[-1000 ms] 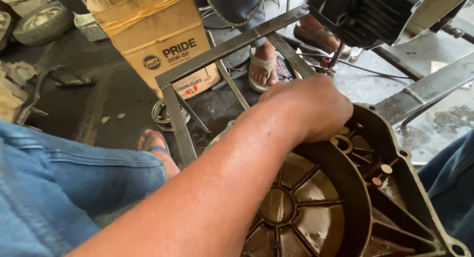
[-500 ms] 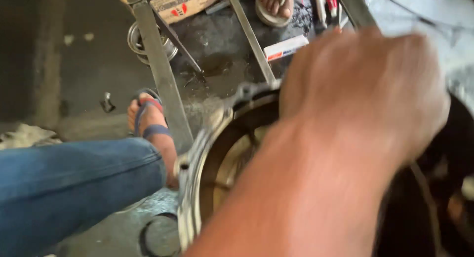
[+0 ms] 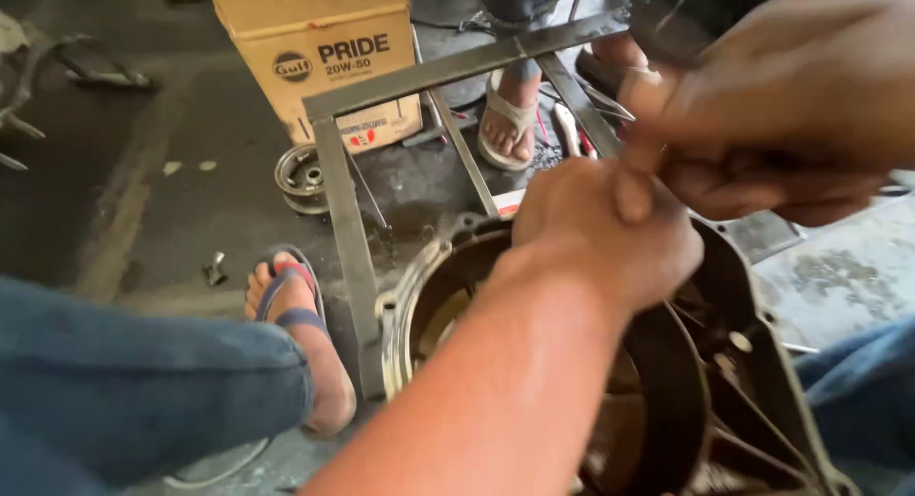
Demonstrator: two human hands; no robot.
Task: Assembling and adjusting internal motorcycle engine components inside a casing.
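Metal engine casing (image 3: 743,363) beneath both hands

The scene is being viewed by a single head-worn camera, being aimed steeply downward and slightly forward from very close above the hands; the workshop floor (image 3: 172,182) is being taken in beyond. No second view is being offered.

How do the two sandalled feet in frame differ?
The near foot sits at left beside the metal frame, in a blue-strapped sandal under a jeans leg. The far foot stands at top, beyond the frame bar, in a pale sandal, toes pointing toward the camera. Both rest flat on the dark, grimy floor.
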